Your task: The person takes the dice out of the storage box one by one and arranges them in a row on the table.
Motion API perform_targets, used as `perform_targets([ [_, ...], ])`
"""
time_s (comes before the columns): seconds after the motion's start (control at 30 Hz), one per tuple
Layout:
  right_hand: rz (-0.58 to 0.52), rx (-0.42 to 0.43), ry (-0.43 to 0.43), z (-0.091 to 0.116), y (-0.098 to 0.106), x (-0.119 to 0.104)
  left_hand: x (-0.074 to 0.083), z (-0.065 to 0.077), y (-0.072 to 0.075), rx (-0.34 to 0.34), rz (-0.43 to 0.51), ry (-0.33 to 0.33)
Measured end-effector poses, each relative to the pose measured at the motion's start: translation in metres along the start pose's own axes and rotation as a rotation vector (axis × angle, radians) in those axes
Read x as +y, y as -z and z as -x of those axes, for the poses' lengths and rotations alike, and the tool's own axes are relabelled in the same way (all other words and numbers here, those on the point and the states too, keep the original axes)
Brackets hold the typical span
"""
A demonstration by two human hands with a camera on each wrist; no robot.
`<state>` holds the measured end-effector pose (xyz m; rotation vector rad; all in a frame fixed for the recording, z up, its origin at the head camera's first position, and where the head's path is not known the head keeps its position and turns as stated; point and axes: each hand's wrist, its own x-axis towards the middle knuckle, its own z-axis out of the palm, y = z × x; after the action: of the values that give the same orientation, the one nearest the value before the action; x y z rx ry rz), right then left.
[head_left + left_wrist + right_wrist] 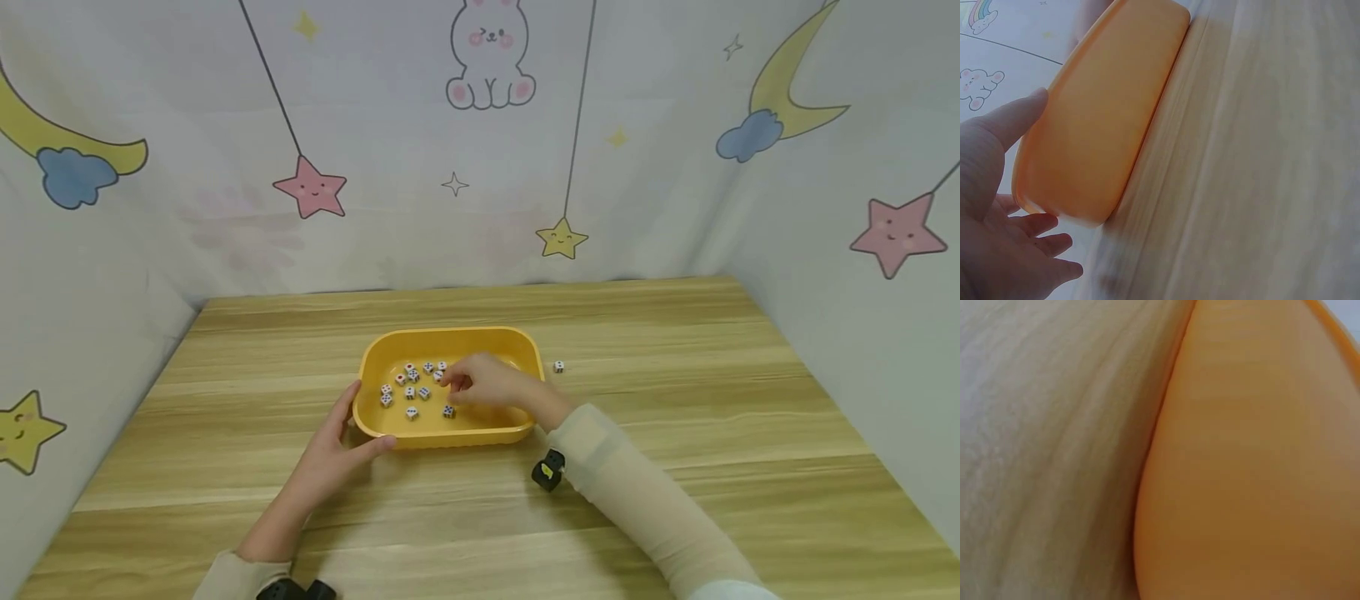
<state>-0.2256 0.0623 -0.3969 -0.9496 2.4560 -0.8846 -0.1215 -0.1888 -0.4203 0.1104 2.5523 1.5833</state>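
A yellow plastic tray [457, 437] with rounded corners rests on the wooden table, holding several white dice with dark and red pips, mostly in its left half. My left hand [326, 458] grips the tray's near left corner. Its thumb lies on the near rim and its fingers on the left side; the left wrist view shows the hand [997, 206] around that corner. My right hand [491, 383] is over the tray's inside, its fingers bent and fingertips beside a die [438, 377]. Whether they pinch a die is hidden. Only the tray's outer wall [1247, 462] shows in the right wrist view.
One die [558, 367] lies on the table just right of the tray. Behind the wooden table [465, 517] and along its sides hangs a white cloth [405, 242] printed with stars, moons and a rabbit. My right forearm crosses the tray's right rim.
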Motion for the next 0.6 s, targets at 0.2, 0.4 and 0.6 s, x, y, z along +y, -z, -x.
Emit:
perform_targets([
  [0.2, 0.008, -0.018, 0.016, 0.0012, -0.0035, 0.0003, 0.0000, 0.0000, -0.0001, 0.000, 0.001, 0.002],
  [0.4, 0.003, -0.037, -0.015, 0.0030, -0.0043, -0.0027, -0.0003, 0.0001, -0.0002, 0.000, 0.004, -0.007],
  [0.6, -0.001, -0.071, -0.047, 0.0041, -0.0059, -0.0037, -0.0006, -0.0001, -0.0007, 0.001, 0.007, -0.008],
])
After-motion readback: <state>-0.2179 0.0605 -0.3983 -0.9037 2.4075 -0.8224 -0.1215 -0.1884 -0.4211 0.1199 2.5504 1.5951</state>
